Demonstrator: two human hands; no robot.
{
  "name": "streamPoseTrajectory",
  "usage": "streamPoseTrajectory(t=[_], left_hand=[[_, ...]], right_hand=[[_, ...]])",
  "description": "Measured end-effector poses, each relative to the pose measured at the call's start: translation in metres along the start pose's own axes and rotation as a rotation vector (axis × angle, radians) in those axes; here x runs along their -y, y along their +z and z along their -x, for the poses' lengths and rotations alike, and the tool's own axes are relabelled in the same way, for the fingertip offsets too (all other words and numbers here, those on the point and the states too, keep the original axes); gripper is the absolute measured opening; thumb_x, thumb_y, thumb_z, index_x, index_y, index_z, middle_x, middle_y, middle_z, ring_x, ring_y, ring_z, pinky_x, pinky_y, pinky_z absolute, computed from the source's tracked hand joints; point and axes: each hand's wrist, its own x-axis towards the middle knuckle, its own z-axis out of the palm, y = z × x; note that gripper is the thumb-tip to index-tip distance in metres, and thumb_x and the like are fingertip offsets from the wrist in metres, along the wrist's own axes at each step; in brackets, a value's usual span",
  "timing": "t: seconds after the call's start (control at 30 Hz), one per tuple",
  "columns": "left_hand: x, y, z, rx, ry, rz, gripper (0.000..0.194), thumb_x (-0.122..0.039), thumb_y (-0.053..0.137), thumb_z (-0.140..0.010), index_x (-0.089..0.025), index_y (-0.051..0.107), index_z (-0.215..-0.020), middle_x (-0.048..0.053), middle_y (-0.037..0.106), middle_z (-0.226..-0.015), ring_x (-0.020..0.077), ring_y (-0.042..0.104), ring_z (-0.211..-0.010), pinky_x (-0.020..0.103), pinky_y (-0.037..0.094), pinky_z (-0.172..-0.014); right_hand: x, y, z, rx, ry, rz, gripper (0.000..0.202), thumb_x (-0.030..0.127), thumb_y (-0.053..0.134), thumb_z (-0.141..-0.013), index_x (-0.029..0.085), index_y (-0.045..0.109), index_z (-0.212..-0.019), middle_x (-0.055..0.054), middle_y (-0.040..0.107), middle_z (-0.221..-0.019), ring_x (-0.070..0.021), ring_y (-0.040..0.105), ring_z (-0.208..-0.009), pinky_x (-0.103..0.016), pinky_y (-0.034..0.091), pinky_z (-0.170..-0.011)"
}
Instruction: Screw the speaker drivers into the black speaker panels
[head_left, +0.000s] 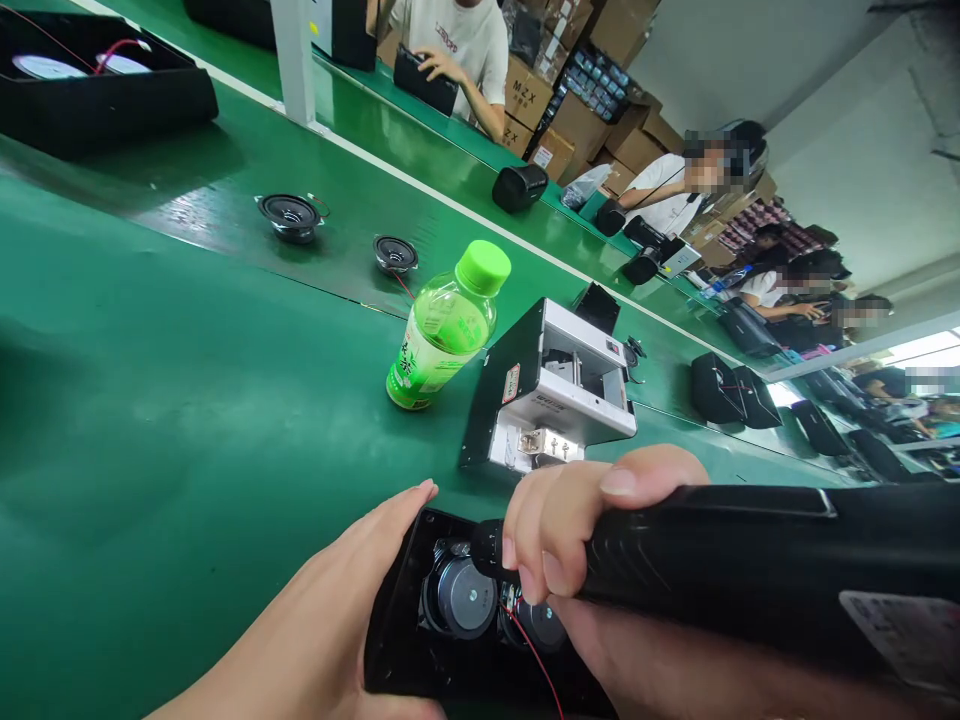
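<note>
A black speaker housing (465, 670) lies in front of me with its inside facing up. Two round speaker drivers sit in it; the left driver (466, 597) shows its grey magnet, and a red wire (534, 650) runs over the housing. My left hand (375, 590) grips the housing along its left side, fingertips at the far left corner. My right hand (577, 520) is wrapped around a black electric screwdriver (712, 545), whose nose points left over the left driver's far edge. The screwdriver's tip is hidden from me.
Beyond the housing stand a green-capped bottle (442, 330) and a silver-and-black machine (555, 390). Two loose speakers, one nearer the left (290, 216), lie farther back. A larger black housing (105, 100) is at the far left. Co-workers (457, 60) sit across the green bench.
</note>
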Motion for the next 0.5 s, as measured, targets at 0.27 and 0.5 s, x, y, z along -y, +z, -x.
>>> streamPoseTrajectory(t=[0.27,0.5], left_hand=[[-0.0025,-0.0015,-0.0039,-0.004,0.018,0.026,0.16,-0.072,0.12,-0.075,-0.052,0.023,-0.202,0.013,0.064,-0.193,0.0504,0.071,-0.17,0.063,0.07,-0.136],[-0.0021,-0.0022,-0.0028,0.005,0.006,0.021,0.161,-0.071,0.12,-0.075,-0.052,0.023,-0.202,0.013,0.064,-0.193,0.051,0.071,-0.17,0.063,0.069,-0.137]], right_hand=[[-0.0064,0.0034,-0.0018,-0.021,-0.047,0.011,0.051,0.081,0.082,-0.112,0.033,0.097,-0.124,0.001,0.078,-0.072,-0.0206,0.073,-0.054,-0.038,0.066,-0.056],[-0.0095,0.0091,-0.0043,-0.088,-0.057,-0.032,0.074,0.1,0.079,-0.099,0.031,0.098,-0.118,0.001,0.077,-0.069,-0.0198,0.072,-0.053,-0.035,0.064,-0.055]])
